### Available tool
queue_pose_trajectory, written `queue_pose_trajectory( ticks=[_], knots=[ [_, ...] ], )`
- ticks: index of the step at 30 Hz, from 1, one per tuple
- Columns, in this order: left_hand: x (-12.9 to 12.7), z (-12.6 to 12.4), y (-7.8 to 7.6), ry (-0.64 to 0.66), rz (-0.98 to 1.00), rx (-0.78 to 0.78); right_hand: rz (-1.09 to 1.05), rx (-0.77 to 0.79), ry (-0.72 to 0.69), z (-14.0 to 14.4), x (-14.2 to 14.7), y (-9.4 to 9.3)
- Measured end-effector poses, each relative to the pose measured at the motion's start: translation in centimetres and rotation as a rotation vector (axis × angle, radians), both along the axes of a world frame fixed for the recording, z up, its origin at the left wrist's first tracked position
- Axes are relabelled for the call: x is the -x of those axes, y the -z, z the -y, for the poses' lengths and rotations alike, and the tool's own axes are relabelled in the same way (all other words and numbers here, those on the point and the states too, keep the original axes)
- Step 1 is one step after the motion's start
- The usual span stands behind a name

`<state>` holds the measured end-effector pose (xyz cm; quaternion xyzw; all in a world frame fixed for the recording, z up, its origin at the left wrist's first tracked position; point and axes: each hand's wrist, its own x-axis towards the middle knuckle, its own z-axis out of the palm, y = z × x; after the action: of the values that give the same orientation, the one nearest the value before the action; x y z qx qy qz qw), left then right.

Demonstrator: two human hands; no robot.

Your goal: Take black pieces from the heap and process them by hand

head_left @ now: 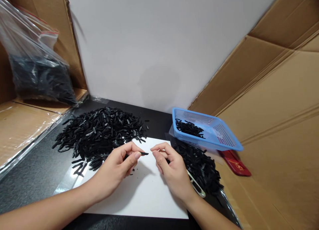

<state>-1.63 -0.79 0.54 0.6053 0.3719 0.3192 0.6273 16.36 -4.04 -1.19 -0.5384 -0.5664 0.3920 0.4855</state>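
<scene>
My left hand (122,163) is closed, pinching a thin black strip (144,153) between thumb and forefinger; its tip points right. Something dark also shows between the curled fingers of that hand. Just right of the strip's tip, apart from it, is my right hand (170,167), its thumb and fingers bent together. A dark bit shows inside its curl, too hidden to name. Both hands are above a white sheet (149,196) with a few black crumbs. A large pile of black strips (99,130) lies behind my left hand. Another black pile (201,167) lies right of my right hand.
A blue perforated basket (211,142) holding some black strips stands at the back right. A pale looped handle (198,187) lies beside my right wrist. A red object (235,163) is farther right. A clear bag of black material (42,77) leans at left. Cardboard (279,123) and a white wall surround the table.
</scene>
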Motion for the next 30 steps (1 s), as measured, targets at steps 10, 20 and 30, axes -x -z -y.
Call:
queue_pose_trajectory(
  ticks=[10,20,30],
  knots=[
    [0.0,0.1,-0.3,-0.001,-0.012,-0.052,-0.053,0.077,-0.030,0.1,0.3,0.0],
    [-0.1,0.1,-0.3,-0.014,-0.068,-0.065,-0.171,0.129,-0.077,0.1,0.1,0.9],
    [-0.3,0.2,-0.2,-0.003,-0.134,-0.118,-0.316,0.175,-0.118,0.2,0.7,0.9]
  ],
)
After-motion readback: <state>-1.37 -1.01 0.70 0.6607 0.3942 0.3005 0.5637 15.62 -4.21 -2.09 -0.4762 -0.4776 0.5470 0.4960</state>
